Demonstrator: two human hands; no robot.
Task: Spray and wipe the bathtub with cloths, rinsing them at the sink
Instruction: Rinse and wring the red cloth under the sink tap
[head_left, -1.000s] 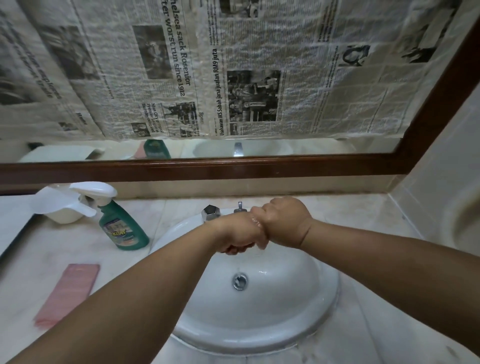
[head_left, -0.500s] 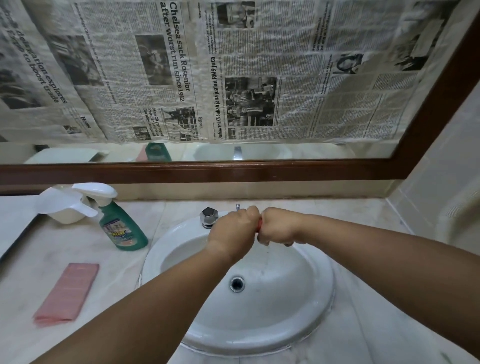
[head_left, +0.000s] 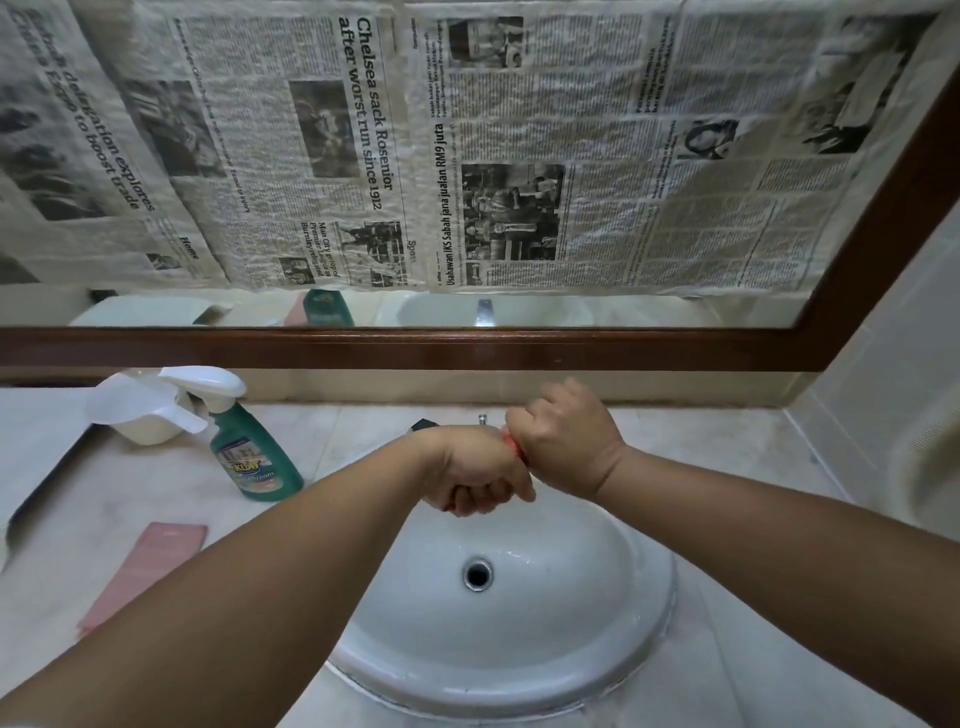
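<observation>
The left hand (head_left: 475, 474) and the right hand (head_left: 567, 437) are gripping a cloth (head_left: 513, 448) tightly in closed fists that are touching each other. Only a thin red strip of it is showing between them, above the sink (head_left: 519, 675).

Place: bathroom, vanity end; I stand at the basin.
Sink (head_left: 519, 670): white oval bowl set into the top, drain (head_left: 477, 573) at centre, wet inside.
Counter (head_left: 727, 675): pale marble-look slab w/ low upstand at the back.
Mirror (head_left: 649, 312): wide, dark wood frame (head_left: 415, 348); most of the glass covered w/ newspaper sheets (head_left: 519, 156); bare strip at the bottom reflects basin & tap.
Wall, my R (head_left: 883, 374): pale tiles.
Cleaning kit, my L: green spray bottle (head_left: 254, 457) w/ white trigger, label "KUAT"; folded pink cloth (head_left: 140, 577); white plastic scoop (head_left: 140, 415).
</observation>
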